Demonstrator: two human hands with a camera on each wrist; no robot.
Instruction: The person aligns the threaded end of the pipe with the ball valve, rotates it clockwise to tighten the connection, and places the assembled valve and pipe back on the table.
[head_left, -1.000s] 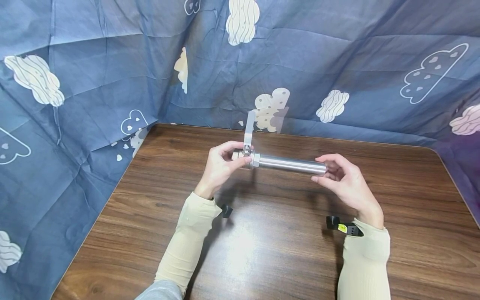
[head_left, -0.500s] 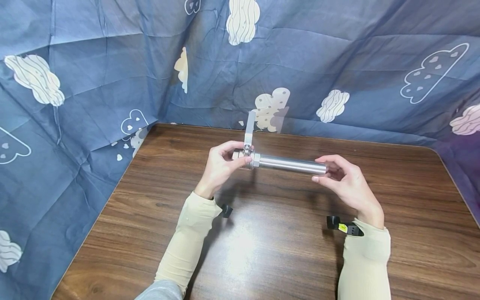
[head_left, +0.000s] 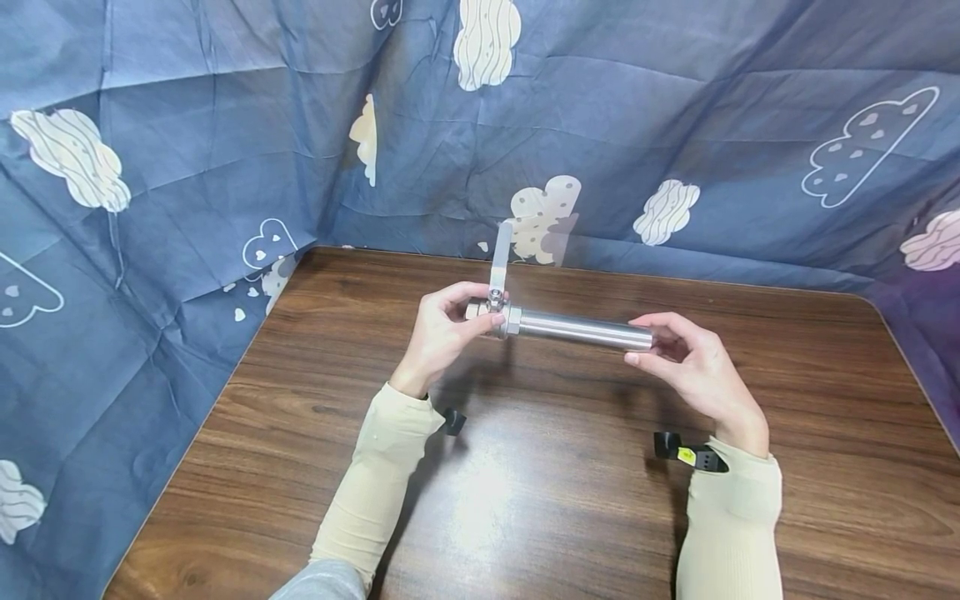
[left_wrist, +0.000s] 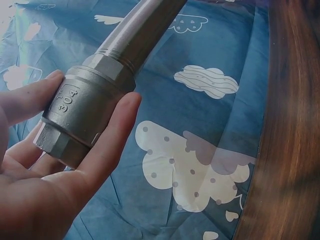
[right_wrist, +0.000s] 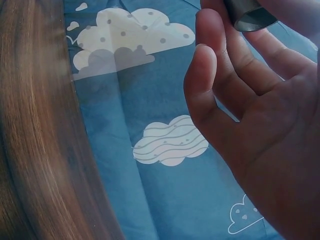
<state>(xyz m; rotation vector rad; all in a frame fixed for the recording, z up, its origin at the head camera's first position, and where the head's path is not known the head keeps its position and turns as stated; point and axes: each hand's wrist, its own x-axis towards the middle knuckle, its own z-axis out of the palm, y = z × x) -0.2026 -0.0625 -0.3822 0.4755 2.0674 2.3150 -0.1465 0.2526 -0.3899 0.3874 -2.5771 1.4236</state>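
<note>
A steel ball valve (left_wrist: 77, 105) with raised "304" lettering is gripped by my left hand (head_left: 437, 337), thumb and fingers on either side of its body. Its flat lever handle (head_left: 500, 254) points away, across the line of the pipe. From the valve's right end runs a smooth steel pipe (head_left: 585, 328), joined at a hex collar (head_left: 513, 321). At the far right end of that pipe, my right hand (head_left: 705, 371) holds it between thumb and fingers. The right wrist view shows the open pipe end (right_wrist: 255, 19) among those fingers. Both parts are held above the table, roughly level.
A brown wood-grain table (head_left: 555, 500) lies beneath the hands. Behind it and to the left hangs a blue cloth (head_left: 255, 150) with cloud prints. Black wrist cameras, such as the right one (head_left: 667, 445), project inward from the sleeves.
</note>
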